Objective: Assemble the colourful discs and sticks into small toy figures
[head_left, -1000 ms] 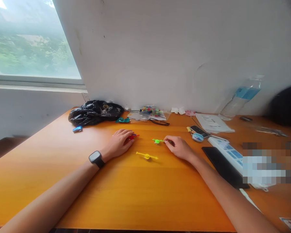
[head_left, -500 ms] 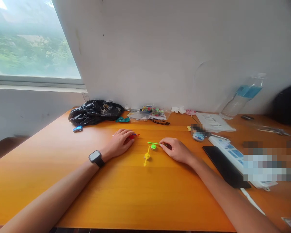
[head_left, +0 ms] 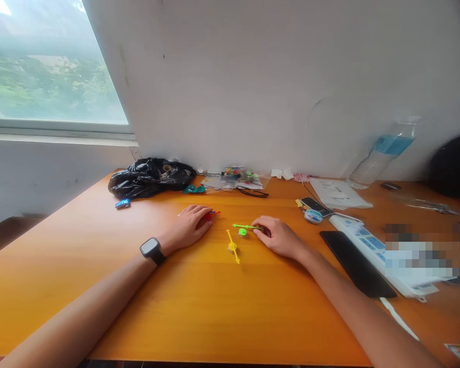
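My left hand (head_left: 190, 227), with a black watch (head_left: 152, 250) on the wrist, rests curled on the orange table (head_left: 138, 296) over a small red toy (head_left: 209, 215). My right hand (head_left: 278, 236) pinches the end of a thin green stick (head_left: 245, 226). A green disc (head_left: 243, 232) lies just under that stick. A yellow spinner (head_left: 232, 247), a stick through a small disc, lies on the table between my hands, apart from both.
A black plastic bag (head_left: 149, 177), a blue wrapper (head_left: 122, 204), a teal bow (head_left: 193, 189) and a clear bag of coloured parts (head_left: 235, 179) lie along the wall. To the right lie a phone (head_left: 355, 262), a power strip (head_left: 368, 244), papers (head_left: 337, 193) and a water bottle (head_left: 379, 153).
My right hand slid the green stick and disc left toward the yellow spinner. The yellow spinner turned from lying crosswise to pointing toward me. My left hand stayed put.
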`<state>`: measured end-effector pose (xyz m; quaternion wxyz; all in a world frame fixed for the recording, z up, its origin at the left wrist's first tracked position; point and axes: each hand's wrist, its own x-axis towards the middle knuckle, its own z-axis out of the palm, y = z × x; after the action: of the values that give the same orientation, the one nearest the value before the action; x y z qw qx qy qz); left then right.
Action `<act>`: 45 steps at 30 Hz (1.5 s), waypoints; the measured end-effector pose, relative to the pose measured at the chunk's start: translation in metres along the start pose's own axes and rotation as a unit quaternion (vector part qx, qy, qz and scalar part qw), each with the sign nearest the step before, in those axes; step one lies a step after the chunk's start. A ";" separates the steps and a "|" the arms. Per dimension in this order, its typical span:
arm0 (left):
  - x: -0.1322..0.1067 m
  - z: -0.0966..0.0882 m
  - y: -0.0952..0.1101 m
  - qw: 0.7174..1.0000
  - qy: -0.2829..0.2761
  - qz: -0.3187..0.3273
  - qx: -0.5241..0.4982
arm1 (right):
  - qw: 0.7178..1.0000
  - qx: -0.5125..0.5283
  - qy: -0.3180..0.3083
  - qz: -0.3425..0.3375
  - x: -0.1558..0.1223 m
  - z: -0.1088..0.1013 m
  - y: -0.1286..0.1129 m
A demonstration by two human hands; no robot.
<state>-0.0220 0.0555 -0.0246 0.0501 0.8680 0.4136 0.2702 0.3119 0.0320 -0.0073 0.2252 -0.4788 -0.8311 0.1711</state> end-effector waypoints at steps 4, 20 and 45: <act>0.000 0.000 0.000 1.000 -0.004 -0.002 0.005 | 1.000 -0.002 0.003 -0.008 0.001 0.002 0.002; -0.002 0.005 -0.006 1.000 0.008 -0.007 0.014 | 1.000 -0.002 -0.001 -0.008 0.001 0.001 0.001; -0.007 -0.011 0.072 0.972 -0.114 0.204 -0.017 | 1.000 -0.004 0.011 0.008 0.000 0.006 0.005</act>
<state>0.0184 0.0018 0.0035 0.0549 0.9581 0.2150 0.1812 0.3121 0.0336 -0.0147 0.2311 -0.4886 -0.8252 0.1639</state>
